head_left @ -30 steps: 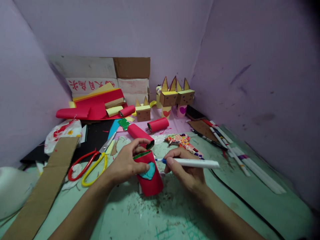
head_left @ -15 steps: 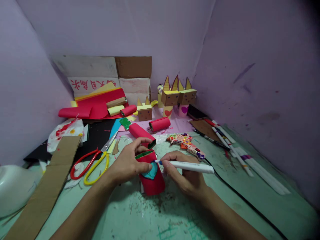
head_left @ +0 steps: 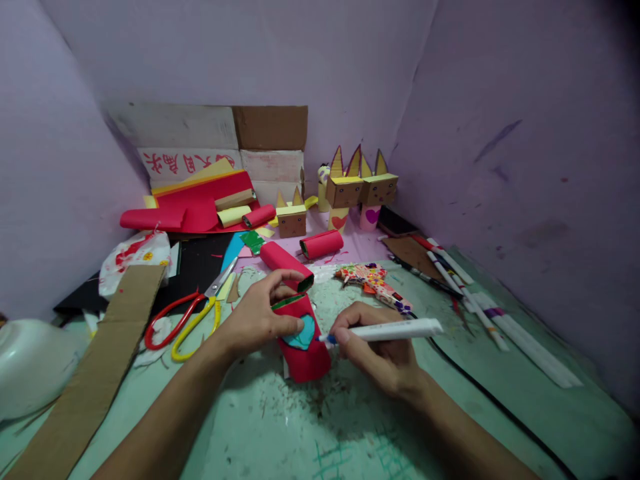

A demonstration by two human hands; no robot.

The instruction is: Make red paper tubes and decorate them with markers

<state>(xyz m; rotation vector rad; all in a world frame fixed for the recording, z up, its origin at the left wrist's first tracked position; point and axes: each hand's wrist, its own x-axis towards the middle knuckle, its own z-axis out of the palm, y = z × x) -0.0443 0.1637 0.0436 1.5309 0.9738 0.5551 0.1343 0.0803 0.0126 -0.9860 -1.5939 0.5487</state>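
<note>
My left hand (head_left: pixel 267 311) is closed on a red paper tube (head_left: pixel 310 363), its thumb pressing beside a light-blue paper heart (head_left: pixel 303 335) on the tube's side. Dark blue outlining shows along part of the heart's edge. In my right hand (head_left: pixel 377 347) is a white marker (head_left: pixel 395 329), held like a pen. Its blue tip points left, close to the heart's right edge; whether it touches the tube I cannot tell. Just behind my left hand lies a second red tube (head_left: pixel 285 265). A third red tube (head_left: pixel 323 245) rests farther back.
Red-and-yellow scissors (head_left: pixel 200 308) and a cardboard strip (head_left: pixel 100 373) lie on the left. A patterned glue gun (head_left: pixel 373 283) with a black cord sits behind my right hand. Several markers (head_left: pixel 450 273) lie right. Cat-eared cardboard figures (head_left: pixel 345 192) stand at the back.
The marker tip has moved off the heart's upper right edge, a little down and to the right. My left hand keeps its hold on the tube. The view has shifted slightly.
</note>
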